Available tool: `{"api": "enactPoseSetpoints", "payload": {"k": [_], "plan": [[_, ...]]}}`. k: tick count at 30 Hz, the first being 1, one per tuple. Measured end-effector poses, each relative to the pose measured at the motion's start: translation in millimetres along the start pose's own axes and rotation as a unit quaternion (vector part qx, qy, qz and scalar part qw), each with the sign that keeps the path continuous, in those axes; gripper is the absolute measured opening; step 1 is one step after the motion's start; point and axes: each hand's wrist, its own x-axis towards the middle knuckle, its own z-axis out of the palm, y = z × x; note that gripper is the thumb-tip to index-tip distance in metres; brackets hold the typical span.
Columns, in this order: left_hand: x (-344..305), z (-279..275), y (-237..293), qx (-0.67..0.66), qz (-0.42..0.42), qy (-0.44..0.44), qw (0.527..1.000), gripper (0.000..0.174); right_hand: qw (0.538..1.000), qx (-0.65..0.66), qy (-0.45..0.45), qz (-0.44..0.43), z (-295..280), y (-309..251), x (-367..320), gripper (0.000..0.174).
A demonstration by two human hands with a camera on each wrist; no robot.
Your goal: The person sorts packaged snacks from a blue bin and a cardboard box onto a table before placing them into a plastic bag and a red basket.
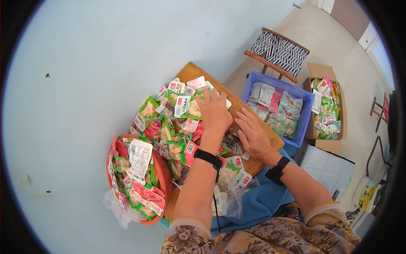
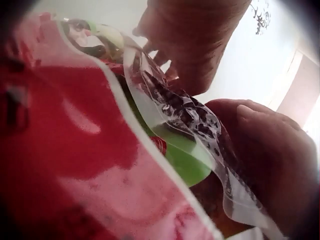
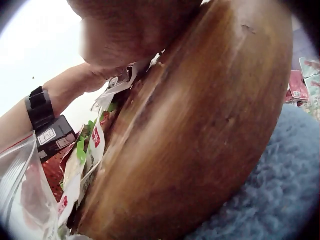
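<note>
My left hand point(image 1: 215, 113) reaches over a heap of snack packets on the wooden tabletop point(image 1: 270, 137), its fingers extended at a clear-fronted packet with a white label point(image 1: 182, 106). Close beside it, my right hand point(image 1: 254, 134) lies low over the board with its fingers loosely straight. Dark packets point(image 1: 231, 142) show between the two hands. In the left wrist view a red packet point(image 2: 90, 130) fills the foreground, and a transparent wrapper point(image 2: 190, 117) lies behind it, below the left hand point(image 2: 192, 40). The right wrist view shows the right hand point(image 3: 140, 32) above the wood.
An orange basket point(image 1: 166, 178) heaped with packets stands at the left. On the right are a blue crate point(image 1: 305, 114) of sorted packets, a cardboard box point(image 1: 343, 114) with more, and a woven stool point(image 1: 277, 53). A clear zip bag point(image 1: 234, 201) lies near the lap.
</note>
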Motion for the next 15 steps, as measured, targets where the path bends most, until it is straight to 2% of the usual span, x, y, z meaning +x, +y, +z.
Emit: {"api": "enactPoseSetpoints", "payload": {"k": [2, 8, 11, 15], "plan": [[1.6, 5.7, -9.0, 0.018, -0.052, 0.031, 0.998, 0.045, 1.0, 0.0, 0.003, 0.0, -0.4, -0.6, 0.4, 0.038], [-10.1, -10.5, -36.3, 0.109, -0.097, 0.025, 0.989, 0.045, 1.0, 0.001, 0.013, -0.005, 0.5, 1.8, -0.9, 0.035], [-19.8, -26.1, -47.0, 0.157, -0.168, 0.034, 0.973, 0.044, 1.0, -0.005, 0.013, -0.009, 0.7, 1.7, -2.2, 0.034], [-39.3, -34.2, -63.1, 0.118, -0.229, 0.097, 0.961, 0.043, 1.0, -0.005, 0.017, -0.012, 3.1, 2.1, -2.4, 0.034]]}}
